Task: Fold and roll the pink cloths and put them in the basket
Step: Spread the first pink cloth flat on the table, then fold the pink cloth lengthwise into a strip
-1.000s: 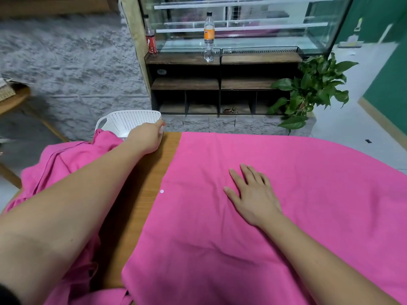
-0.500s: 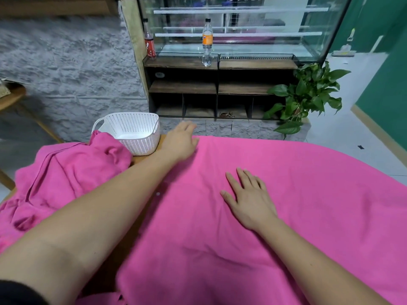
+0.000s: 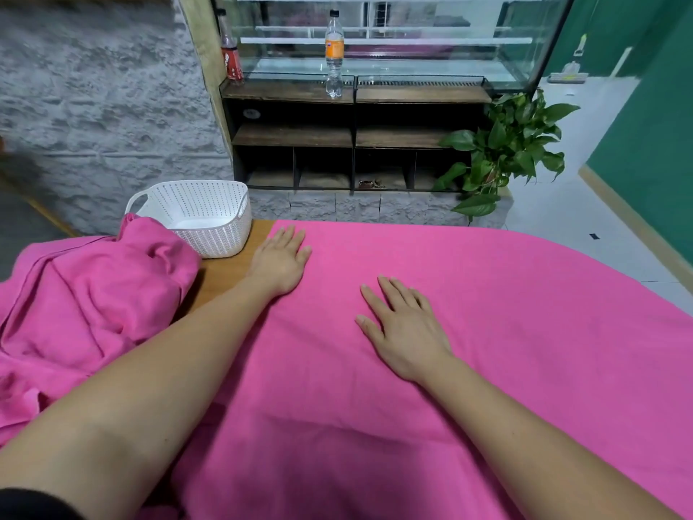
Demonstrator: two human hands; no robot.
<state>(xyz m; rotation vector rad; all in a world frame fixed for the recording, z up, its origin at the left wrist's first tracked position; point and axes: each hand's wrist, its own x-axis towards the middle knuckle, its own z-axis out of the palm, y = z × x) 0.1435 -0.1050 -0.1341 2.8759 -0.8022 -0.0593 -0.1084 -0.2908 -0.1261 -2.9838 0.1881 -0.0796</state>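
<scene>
Pressing flat on the spread pink cloth (image 3: 468, 332), left hand (image 3: 281, 257) at its far-left corner and right hand (image 3: 405, 332) mid-cloth lie released; folding not begun, crumpled pile (image 3: 86, 302) waits left, basket (image 3: 198, 215) empty.

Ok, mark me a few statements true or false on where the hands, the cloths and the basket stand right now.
1. The left hand and the right hand both lie flat on the spread pink cloth. True.
2. The white basket holds a rolled cloth. False: no cloth shows inside it.
3. A crumpled pink cloth lies on the left, beside the spread one. True.
4. The right hand grips the basket's handle. False: it rests with straight fingers on the spread cloth, apart from the basket.
</scene>
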